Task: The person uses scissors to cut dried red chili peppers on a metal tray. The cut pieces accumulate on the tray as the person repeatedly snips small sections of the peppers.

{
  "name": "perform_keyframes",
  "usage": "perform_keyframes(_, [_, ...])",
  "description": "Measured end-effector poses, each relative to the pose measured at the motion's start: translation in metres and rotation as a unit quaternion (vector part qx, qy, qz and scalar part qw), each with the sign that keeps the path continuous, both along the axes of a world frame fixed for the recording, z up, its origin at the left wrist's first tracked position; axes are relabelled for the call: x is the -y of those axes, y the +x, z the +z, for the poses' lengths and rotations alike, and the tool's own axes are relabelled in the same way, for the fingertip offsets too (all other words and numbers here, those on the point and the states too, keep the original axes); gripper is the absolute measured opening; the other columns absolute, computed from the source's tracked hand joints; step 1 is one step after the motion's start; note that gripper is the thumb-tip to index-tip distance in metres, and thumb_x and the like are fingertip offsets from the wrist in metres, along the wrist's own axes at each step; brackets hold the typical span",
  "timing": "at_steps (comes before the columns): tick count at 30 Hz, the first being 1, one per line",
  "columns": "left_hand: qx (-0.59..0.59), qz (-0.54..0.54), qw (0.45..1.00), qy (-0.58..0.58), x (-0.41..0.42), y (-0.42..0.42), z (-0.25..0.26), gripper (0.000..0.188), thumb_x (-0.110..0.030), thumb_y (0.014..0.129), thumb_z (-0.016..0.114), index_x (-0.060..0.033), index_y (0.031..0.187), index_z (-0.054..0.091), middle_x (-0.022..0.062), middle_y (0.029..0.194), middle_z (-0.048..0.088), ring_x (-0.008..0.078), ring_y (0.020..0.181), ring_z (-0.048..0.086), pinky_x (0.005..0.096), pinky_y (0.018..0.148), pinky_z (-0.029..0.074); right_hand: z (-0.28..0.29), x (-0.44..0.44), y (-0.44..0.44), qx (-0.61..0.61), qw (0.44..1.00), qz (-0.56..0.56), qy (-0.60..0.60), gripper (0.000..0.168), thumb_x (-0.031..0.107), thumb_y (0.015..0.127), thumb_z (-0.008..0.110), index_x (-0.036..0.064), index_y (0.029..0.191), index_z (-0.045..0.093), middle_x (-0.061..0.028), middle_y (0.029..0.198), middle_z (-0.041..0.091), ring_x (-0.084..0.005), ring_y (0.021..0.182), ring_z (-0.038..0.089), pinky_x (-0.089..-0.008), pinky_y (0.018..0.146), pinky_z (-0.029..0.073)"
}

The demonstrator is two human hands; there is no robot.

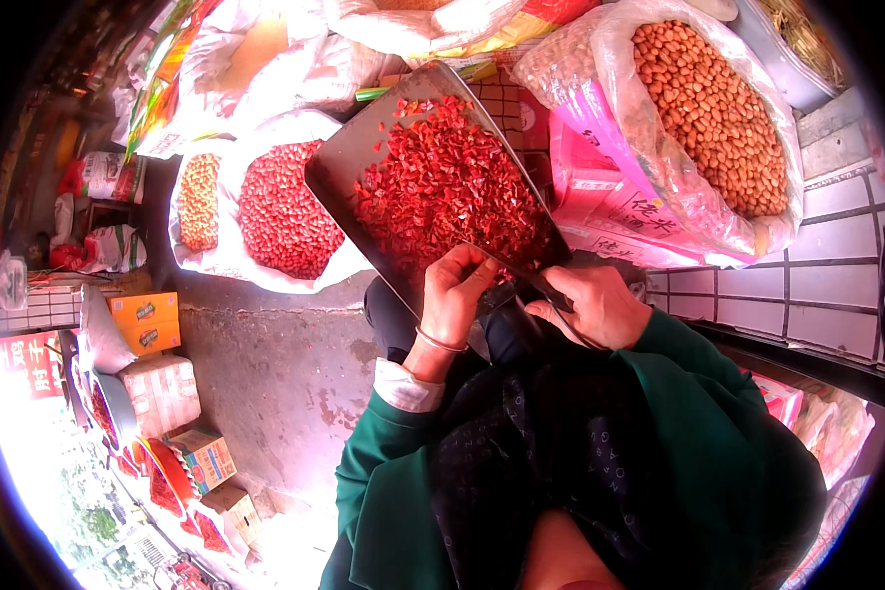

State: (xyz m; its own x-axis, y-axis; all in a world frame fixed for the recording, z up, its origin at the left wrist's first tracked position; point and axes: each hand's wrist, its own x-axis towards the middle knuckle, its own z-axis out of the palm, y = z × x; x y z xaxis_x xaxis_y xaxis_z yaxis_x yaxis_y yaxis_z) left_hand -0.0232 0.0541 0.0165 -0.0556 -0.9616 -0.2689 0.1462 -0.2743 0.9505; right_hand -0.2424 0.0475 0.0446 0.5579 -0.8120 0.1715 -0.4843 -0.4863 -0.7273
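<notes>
A rectangular metal tray (339,158) full of cut dried red chillies (450,188) rests tilted at my knees. My right hand (597,302) grips dark-handled scissors (553,293), whose blades point left over the tray's near end. My left hand (450,287) is at the blade tips, thumb and fingers pinched together. A bit of red chilli shows at these fingertips, though most of it is hidden by the fingers.
Left of the tray stand open sacks of red-skinned peanuts (287,210) and yellowish beans (199,203). A large plastic-lined bag of peanuts (708,118) leans at the right by a tiled wall (830,280). An orange carton (145,321) and several boxes line the left side.
</notes>
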Motion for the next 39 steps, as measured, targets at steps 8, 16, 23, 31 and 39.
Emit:
perform_keyframes(8, [-0.023,0.001,0.998,0.060,0.001,0.001,-0.005,0.015,-0.012,0.088,0.061,0.0008,0.087,0.068,0.0013,0.077,0.065,0.0073,0.066,0.053,0.0224,0.061,0.040,-0.010,0.001,-0.005,-0.037,0.999,0.024,-0.025,0.033,0.030,0.088,0.073,0.005,0.079,0.053,-0.0181,0.058,0.057,-0.0401,0.054,0.059,-0.0470,0.047,0.044])
perform_keyframes(16, [0.039,-0.024,0.998,0.042,0.006,0.006,-0.009,0.013,-0.012,0.085,0.063,0.0003,0.086,0.068,0.0042,0.072,0.065,0.0112,0.063,0.055,0.0267,0.058,0.043,-0.011,-0.001,-0.008,-0.031,0.999,0.017,0.007,0.031,0.026,0.088,0.073,0.006,0.078,0.053,-0.0183,0.056,0.054,-0.0407,0.053,0.057,-0.0468,0.046,0.041])
perform_keyframes(23, [0.462,0.015,0.866,-0.192,0.021,0.012,-0.016,0.026,-0.010,0.079,0.077,-0.0036,0.100,0.062,0.0105,0.074,0.061,0.0253,0.066,0.062,0.0374,0.061,0.050,-0.010,0.005,-0.010,0.016,0.999,-0.046,0.014,0.034,0.022,0.086,0.077,0.005,0.074,0.050,-0.0173,0.057,0.051,-0.0393,0.052,0.055,-0.0436,0.046,0.039])
perform_keyframes(31, [0.367,0.028,0.908,-0.199,0.025,0.005,-0.025,0.011,-0.009,0.083,0.075,-0.0021,0.090,0.070,0.0124,0.075,0.070,0.0164,0.068,0.069,0.0301,0.063,0.052,-0.006,0.008,-0.011,0.033,0.995,-0.084,0.052,0.033,0.020,0.088,0.076,0.004,0.073,0.051,-0.0121,0.056,0.047,-0.0269,0.045,0.048,-0.0362,0.045,0.038])
perform_keyframes(39, [0.465,0.054,0.850,-0.241,0.070,0.004,-0.006,0.028,-0.017,0.078,0.079,-0.0051,0.101,0.067,0.0117,0.081,0.064,0.0309,0.072,0.065,0.0393,0.065,0.052,-0.009,0.013,-0.014,0.075,0.989,-0.119,0.047,0.030,0.019,0.089,0.075,0.003,0.075,0.055,-0.0085,0.055,0.044,-0.0140,0.049,0.039,-0.0323,0.046,0.037])
